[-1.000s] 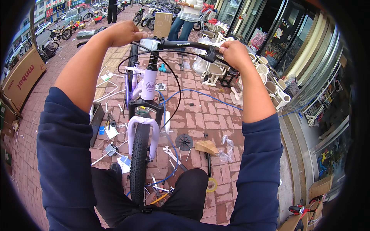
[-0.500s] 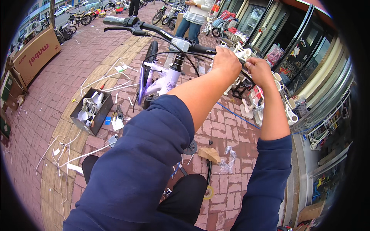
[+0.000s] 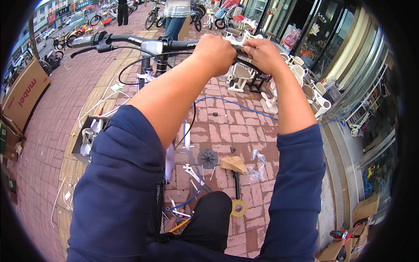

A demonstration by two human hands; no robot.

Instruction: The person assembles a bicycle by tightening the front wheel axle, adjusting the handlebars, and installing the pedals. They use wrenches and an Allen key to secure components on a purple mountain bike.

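Note:
A bicycle's black handlebar [image 3: 131,40] runs across the upper left, with a grey stem clamp [image 3: 152,47] at its middle. Its left grip [image 3: 83,42] looks wrapped in clear plastic, and a brake lever [image 3: 83,51] hangs below it. My left hand [image 3: 214,54] is closed around the bar right of the stem. Beside it, my right hand [image 3: 264,56] has thumb and fingers pinched at the bar's right end; the fingers partly hide what is there. Below my left forearm, part of the lavender frame [image 3: 169,163] shows.
On the brick paving lie a wrench [image 3: 190,171], a black disc [image 3: 207,158], a yellow tape roll [image 3: 238,208], a cardboard piece [image 3: 233,164] and a blue hose [image 3: 231,101]. White child seats [image 3: 242,74] stand ahead. A parts box [image 3: 83,146] and large carton [image 3: 27,94] are left. A person [image 3: 176,17] stands beyond.
The view has shifted, so handlebar and hands appear further left and higher. More tools on the ground now show below. Both hands remain closed at the bar's right side.

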